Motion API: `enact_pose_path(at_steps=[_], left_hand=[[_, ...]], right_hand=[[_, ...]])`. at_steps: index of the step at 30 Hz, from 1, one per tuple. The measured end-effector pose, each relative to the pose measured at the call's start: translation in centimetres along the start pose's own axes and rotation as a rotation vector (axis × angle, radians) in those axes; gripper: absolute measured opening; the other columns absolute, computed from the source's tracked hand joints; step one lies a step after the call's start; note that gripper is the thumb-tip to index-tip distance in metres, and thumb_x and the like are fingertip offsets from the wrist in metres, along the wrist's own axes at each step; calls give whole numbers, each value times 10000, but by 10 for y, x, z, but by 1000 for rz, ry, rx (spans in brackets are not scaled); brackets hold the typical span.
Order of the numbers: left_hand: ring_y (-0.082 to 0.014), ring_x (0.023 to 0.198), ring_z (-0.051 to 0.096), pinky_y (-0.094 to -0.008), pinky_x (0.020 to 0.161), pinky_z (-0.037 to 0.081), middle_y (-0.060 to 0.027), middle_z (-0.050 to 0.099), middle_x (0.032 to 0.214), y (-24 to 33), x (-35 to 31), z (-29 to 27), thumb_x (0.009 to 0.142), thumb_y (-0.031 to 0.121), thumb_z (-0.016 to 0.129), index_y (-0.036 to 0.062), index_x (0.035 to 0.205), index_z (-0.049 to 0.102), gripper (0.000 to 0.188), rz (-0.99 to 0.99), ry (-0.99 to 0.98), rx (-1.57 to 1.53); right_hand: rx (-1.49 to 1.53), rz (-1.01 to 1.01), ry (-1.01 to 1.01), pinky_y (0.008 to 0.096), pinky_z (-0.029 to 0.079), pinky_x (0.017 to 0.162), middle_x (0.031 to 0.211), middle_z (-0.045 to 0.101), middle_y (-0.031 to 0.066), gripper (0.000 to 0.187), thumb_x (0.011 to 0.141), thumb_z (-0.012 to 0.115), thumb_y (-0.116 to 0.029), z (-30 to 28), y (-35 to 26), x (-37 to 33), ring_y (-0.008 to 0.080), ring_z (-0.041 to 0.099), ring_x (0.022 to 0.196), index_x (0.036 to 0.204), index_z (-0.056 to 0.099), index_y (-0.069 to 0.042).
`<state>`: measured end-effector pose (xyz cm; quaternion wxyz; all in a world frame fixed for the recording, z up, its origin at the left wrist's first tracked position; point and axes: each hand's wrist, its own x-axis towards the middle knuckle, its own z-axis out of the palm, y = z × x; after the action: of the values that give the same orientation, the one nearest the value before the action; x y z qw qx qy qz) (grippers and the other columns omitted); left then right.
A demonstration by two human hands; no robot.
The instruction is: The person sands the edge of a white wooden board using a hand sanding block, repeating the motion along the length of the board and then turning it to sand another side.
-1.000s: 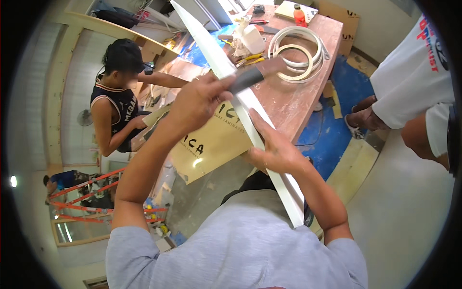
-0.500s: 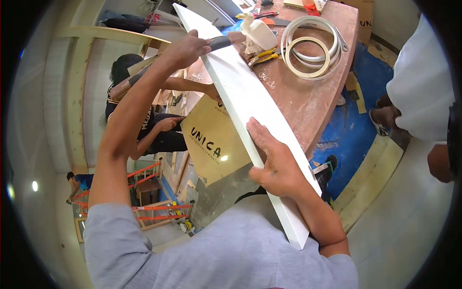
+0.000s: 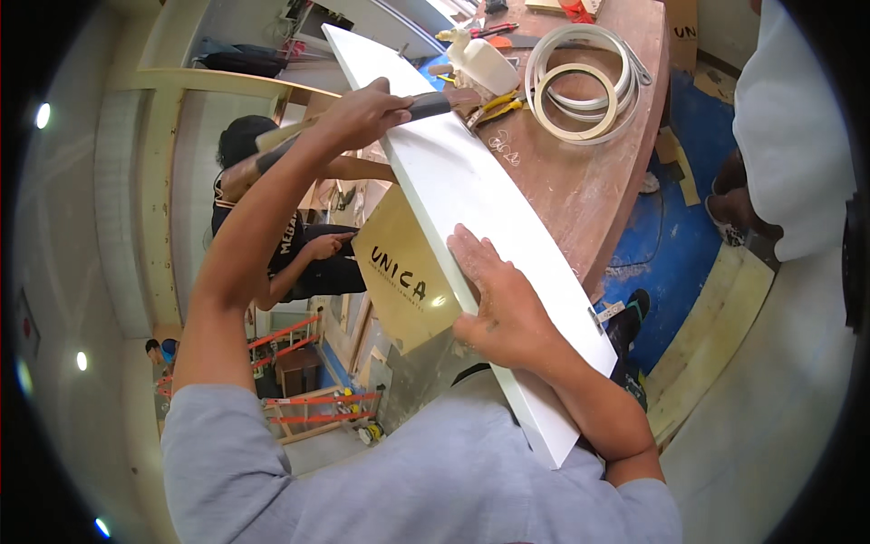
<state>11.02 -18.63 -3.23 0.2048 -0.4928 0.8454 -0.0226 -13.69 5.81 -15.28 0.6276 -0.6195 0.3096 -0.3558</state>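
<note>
While the left hand [image 3: 362,113] is closed around a dark-handled tool [image 3: 426,106] at the upper centre of the frame, the right hand [image 3: 498,304] lies open and flat on the white board [image 3: 453,181], fingers spread. This board runs diagonally from upper centre to lower right, resting on the reddish counter [image 3: 589,181]. At the counter's far end lie a white squeeze bottle [image 3: 480,62], its contents not visible, and coiled white edge banding [image 3: 580,86]. Another person [image 3: 272,227] crouches at left.
</note>
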Motion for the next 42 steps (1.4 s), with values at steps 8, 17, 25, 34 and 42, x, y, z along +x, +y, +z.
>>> enact_pose_path(at_steps=[8, 17, 25, 34, 42], left_hand=[[-390, 961, 694, -486, 878, 567, -145, 652, 1112, 144, -88, -68, 931, 164, 800, 92, 1304, 757, 382, 153, -124, -46], [-333, 911, 658, -427, 831, 515, -175, 622, 1040, -4, -14, -4, 1041, 190, 690, 39, 1327, 753, 329, 9, -29, 25], [-395, 960, 707, -497, 856, 562, -162, 632, 1115, 131, -106, -46, 991, 232, 747, 139, 1300, 767, 323, 114, -124, -151], [-360, 999, 710, -442, 889, 564, -189, 656, 1162, 4, -29, -7, 1013, 202, 740, 117, 1368, 742, 365, -74, -6, -4], [-371, 988, 705, -472, 847, 549, -180, 650, 1126, 130, -94, -55, 1010, 209, 735, 120, 1383, 732, 383, -21, -165, -95]], right_hand=[[-1, 16, 47, 570, 281, 1300, 1753, 285, 223, 954, 804, 713, -79, -27, 0, 3, 510, 277, 1593, 1666, 318, 24], [-34, -18, -29, 683, 232, 1279, 1773, 238, 203, 896, 823, 664, -46, 5, -9, -6, 560, 262, 1580, 1655, 339, 21], [1, -44, 123, 476, 454, 1182, 1675, 410, 204, 862, 785, 695, -46, -4, -1, -2, 479, 484, 1445, 1606, 438, 14], [117, -56, 68, 604, 409, 1203, 1626, 411, 188, 808, 783, 667, 7, 1, -9, -2, 497, 480, 1430, 1565, 468, 41], [66, -37, 161, 506, 538, 1062, 1488, 451, 165, 795, 771, 684, 1, -11, -4, -4, 456, 607, 1221, 1546, 510, -7]])
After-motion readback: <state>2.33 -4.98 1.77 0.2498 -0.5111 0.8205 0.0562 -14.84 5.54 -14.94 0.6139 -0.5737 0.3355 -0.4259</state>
